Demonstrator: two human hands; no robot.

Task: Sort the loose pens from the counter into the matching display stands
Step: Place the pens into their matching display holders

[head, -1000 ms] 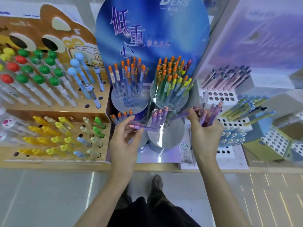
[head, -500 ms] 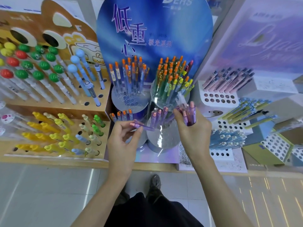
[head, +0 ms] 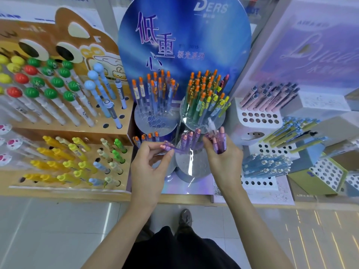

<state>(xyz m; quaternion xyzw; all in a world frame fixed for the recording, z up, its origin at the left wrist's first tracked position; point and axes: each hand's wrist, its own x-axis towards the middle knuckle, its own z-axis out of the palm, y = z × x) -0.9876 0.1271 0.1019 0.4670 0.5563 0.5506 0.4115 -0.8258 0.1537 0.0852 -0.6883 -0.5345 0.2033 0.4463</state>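
My left hand [head: 149,167] pinches a single purple pen [head: 172,148] that lies almost level, its pink cap to the left, above the round silver stand [head: 191,166]. A few purple pens [head: 189,139] stand in that stand. My right hand [head: 223,162] grips a bunch of purple pens with pink caps [head: 218,139], held upright just right of the stand. Behind are two more silver stands, one with orange-capped blue pens [head: 155,92] and one with orange and yellow pens [head: 207,94].
A wooden rack with ball-topped pens [head: 48,88] and yellow and green pens [head: 73,162] fills the left. White hole-board stands with pink pens [head: 270,97] and blue pens [head: 266,164] sit at the right. A blue sign [head: 184,41] rises behind. The counter edge [head: 184,199] runs below my hands.
My right hand brought its bunch of purple pens leftward from the white stand to beside the silver stand. The left hand kept its single pen almost still.
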